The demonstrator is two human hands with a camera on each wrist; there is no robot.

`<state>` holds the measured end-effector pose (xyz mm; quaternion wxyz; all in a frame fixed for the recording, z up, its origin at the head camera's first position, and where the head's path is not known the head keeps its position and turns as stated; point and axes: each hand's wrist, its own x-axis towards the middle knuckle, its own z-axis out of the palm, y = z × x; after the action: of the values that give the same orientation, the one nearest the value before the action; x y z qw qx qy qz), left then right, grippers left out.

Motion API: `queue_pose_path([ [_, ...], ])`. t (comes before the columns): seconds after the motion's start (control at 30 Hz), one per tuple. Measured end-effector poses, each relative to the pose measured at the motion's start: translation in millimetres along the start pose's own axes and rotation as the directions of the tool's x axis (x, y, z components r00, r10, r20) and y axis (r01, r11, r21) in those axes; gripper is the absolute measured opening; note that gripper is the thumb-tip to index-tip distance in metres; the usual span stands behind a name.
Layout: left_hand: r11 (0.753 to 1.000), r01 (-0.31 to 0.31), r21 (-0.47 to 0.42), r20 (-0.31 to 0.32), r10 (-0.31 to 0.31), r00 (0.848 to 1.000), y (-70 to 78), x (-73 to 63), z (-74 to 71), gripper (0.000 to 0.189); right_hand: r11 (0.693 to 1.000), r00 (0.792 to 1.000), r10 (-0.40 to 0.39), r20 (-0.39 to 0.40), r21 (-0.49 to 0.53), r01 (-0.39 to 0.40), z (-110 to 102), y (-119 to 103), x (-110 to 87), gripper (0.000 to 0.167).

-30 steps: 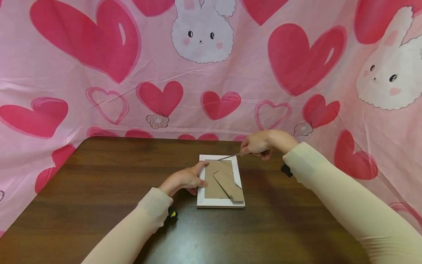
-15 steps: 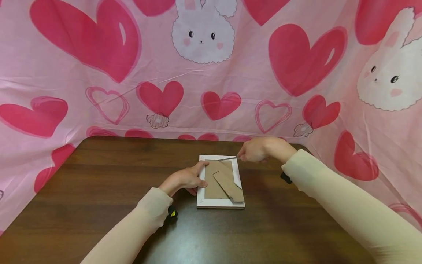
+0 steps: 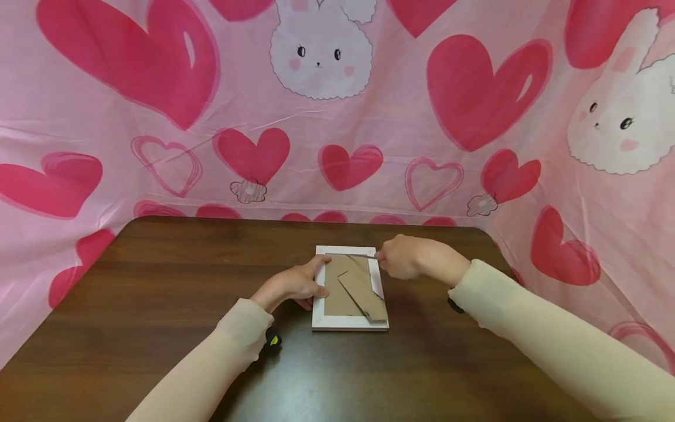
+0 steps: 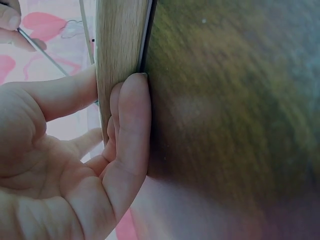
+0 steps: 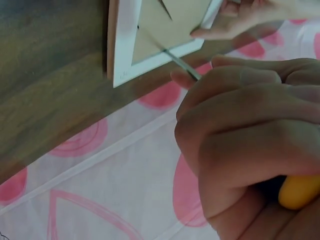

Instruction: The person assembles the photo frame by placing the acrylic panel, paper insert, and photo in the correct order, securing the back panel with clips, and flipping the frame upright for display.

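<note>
A white picture frame (image 3: pixel 350 323) lies face down on the table, its brown backing board (image 3: pixel 337 299) and slanted stand flap (image 3: pixel 364 291) facing up. My left hand (image 3: pixel 295 283) grips the frame's left side. The left wrist view shows its fingers along the wood-coloured edge (image 4: pixel 117 45). My right hand (image 3: pixel 403 257), at the frame's far right corner, holds a screwdriver with a thin metal shaft (image 5: pixel 182 64) and a yellow handle end (image 5: pixel 300 192); the rest of the handle is hidden in the fist. The shaft lies low across the far border, its tip at the backing board's top edge.
The dark wooden table (image 3: pixel 174 305) reaches back to a pink cloth (image 3: pixel 300 123) printed with hearts and rabbits, which hangs behind it and along both sides. Black straps sit at both wrists, below the cream sleeves (image 3: pixel 227 346).
My right hand has come down and closer to the frame, so the screwdriver lies flatter over its far edge. The left hand keeps its hold, and the head view has shifted slightly.
</note>
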<state>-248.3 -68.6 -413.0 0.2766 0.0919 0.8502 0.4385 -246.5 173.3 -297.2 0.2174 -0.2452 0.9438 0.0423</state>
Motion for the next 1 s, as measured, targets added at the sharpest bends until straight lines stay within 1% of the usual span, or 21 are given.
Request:
queue_pose_path([
  [0.03, 1.000, 0.000, 0.001, 0.000, 0.000, 1.000, -0.2, -0.1, -0.3, 0.079, 1.000, 1.000, -0.003, -0.017, -0.015, 0.002, 2.4, -1.5, -0.2, 0.042],
  [0.1, 1.000, 0.000, 0.001, 0.000, 0.000, 1.000, -0.4, -0.2, -0.6, 0.079, 0.999, 1.000, -0.004, -0.028, -0.033, 0.003, 6.5, -4.0, -1.2, 0.043],
  [0.23, 1.000, -0.008, -0.006, 0.001, 0.008, 1.000, -1.0, 0.2, -0.6, 0.078, 1.000, 1.000, 0.010, -0.026, -0.024, -0.010, 12.8, -5.1, -2.5, 0.045],
  [0.33, 1.000, -0.016, -0.013, 0.003, 0.016, 1.000, -2.3, 0.9, -0.3, 0.079, 1.000, 1.000, 0.006, -0.023, -0.018, -0.007, 17.5, -4.9, -3.6, 0.043],
  [0.47, 1.000, -0.025, -0.012, 0.006, 0.025, 1.000, -3.6, 1.4, -0.2, 0.079, 1.000, 0.999, -0.009, -0.045, 0.004, 0.009, 26.1, -5.1, -6.6, 0.035],
  [0.6, 1.000, -0.025, -0.007, 0.009, 0.025, 1.000, -3.0, 1.7, -0.3, 0.080, 0.999, 0.994, -0.035, -0.104, 0.004, 0.035, 36.4, -4.3, -10.7, 0.028],
  [0.7, 1.000, -0.021, -0.001, 0.010, 0.021, 1.000, -2.2, 1.7, -0.5, 0.080, 0.999, 0.988, -0.050, -0.146, -0.008, 0.049, 43.9, -4.5, -13.1, 0.031],
  [0.93, 1.000, -0.010, 0.007, 0.003, 0.009, 1.000, -2.3, 0.4, 0.0, 0.079, 1.000, 0.982, -0.016, -0.189, 0.020, 0.020, 62.7, -8.3, -16.0, 0.044],
  [1.0, 1.000, -0.009, 0.007, 0.006, 0.009, 1.000, -3.1, 0.6, 0.1, 0.079, 1.000, 0.977, -0.008, -0.214, 0.017, 0.012, 69.4, -9.1, -16.9, 0.044],
])
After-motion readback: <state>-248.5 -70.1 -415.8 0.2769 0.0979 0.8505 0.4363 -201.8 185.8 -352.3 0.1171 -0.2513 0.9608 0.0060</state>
